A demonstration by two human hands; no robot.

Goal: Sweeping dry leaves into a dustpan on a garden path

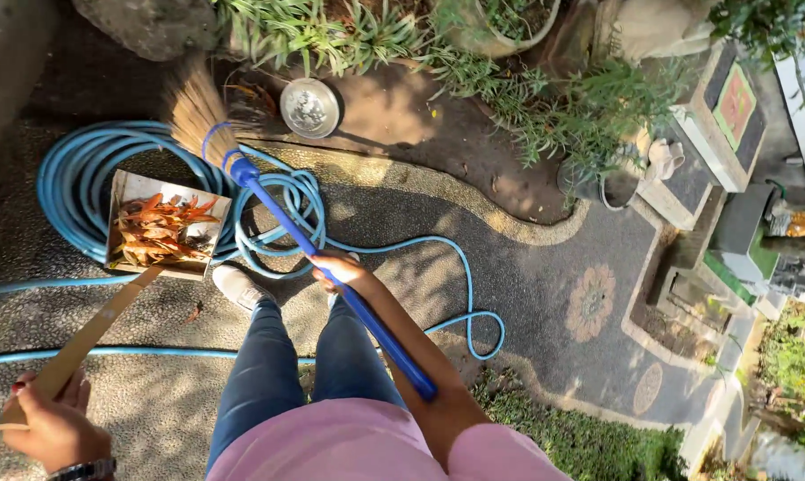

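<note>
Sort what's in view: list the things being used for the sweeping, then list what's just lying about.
In use:
broom, held by the right hand
dustpan, held by its long handle in the left hand
dry orange leaves in the dustpan

Lying about:
blue hose coiled on the pebble path
metal bowl
potted plant

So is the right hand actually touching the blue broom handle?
Touching. The head view shows the right hand wrapped around the blue broom handle, with the fingers closed over it partway down its length.

Glossy plastic broom handle (331,276) (straw bristles), wooden dustpan (166,223), rough pebbled path (509,267).
</note>
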